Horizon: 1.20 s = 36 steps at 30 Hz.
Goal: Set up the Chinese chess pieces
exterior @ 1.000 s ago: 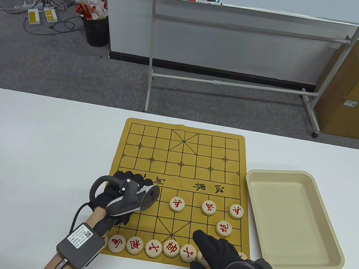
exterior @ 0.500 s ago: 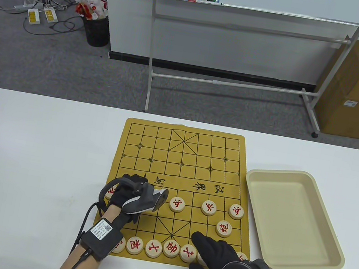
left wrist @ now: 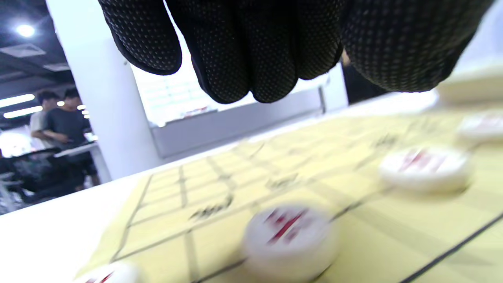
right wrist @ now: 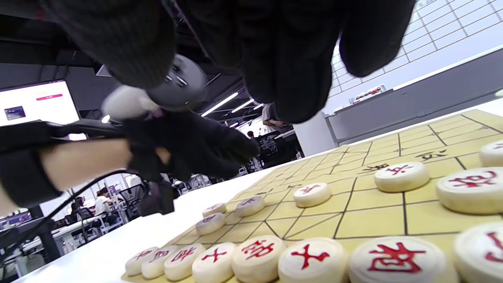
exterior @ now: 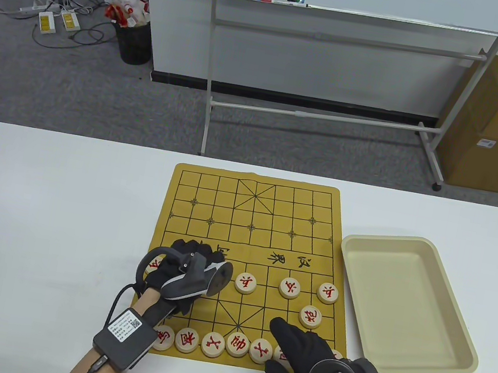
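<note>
Two hands work the board [exterior: 251,225] near the tabletop's front edge: left hand [exterior: 182,276] curled over the soldier row, grip unclear, right hand [exterior: 317,372] spread flat, steadying the back-row pieces [exterior: 211,346]

A white table [exterior: 57,210] carries a yellow Chinese chess board mat [exterior: 254,211] lying flat near its middle, and just right of the mat, seemingly not quite touching, a shallow beige tray [exterior: 463,311] set at a slant.

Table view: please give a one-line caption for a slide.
Two gloved hands over red pieces on a yellow board, beige tray beside it.
</note>
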Tool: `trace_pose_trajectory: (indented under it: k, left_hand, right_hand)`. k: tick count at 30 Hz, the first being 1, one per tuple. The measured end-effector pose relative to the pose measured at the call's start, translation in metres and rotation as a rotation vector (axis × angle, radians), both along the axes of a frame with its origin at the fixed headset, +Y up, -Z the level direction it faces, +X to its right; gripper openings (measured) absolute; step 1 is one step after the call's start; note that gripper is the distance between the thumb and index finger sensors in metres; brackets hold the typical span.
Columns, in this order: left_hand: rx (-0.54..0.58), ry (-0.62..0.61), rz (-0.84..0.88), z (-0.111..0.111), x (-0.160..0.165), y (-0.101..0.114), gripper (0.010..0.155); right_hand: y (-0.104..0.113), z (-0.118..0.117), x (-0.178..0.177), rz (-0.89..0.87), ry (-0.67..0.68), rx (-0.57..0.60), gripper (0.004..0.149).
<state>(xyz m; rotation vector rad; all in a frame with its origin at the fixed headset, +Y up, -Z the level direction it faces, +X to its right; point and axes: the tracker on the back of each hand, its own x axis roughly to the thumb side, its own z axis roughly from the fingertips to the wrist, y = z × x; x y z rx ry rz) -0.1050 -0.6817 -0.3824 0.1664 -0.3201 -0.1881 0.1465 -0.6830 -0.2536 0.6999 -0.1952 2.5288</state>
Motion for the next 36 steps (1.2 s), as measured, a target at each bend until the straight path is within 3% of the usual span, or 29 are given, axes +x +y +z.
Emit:
trace_pose_trajectory:
  k: [6, 13, 21, 36]
  left_hand:
    - [-0.038, -0.148, 0.304, 0.051, 0.004, 0.028, 0.072]
    - [-0.109, -0.242, 0.518, 0.094, 0.003, 0.019, 0.076]
    - [-0.142, -0.235, 0.570, 0.096, -0.001, -0.018, 0.077]
    - [-0.142, -0.258, 0.591, 0.100, 0.003, -0.016, 0.077]
  right_hand:
    - [-0.002, -0.006, 0.006, -0.026, -0.034, -0.025, 0.077]
    - [-0.005, -0.011, 0.011, -0.057, -0.053, -0.050, 0.078]
    - [-0.008, -0.011, 0.008, -0.036, -0.043, -0.059, 0.079]
    - [-0.012, -0.013, 0.007, -0.026, -0.029, -0.074, 0.080]
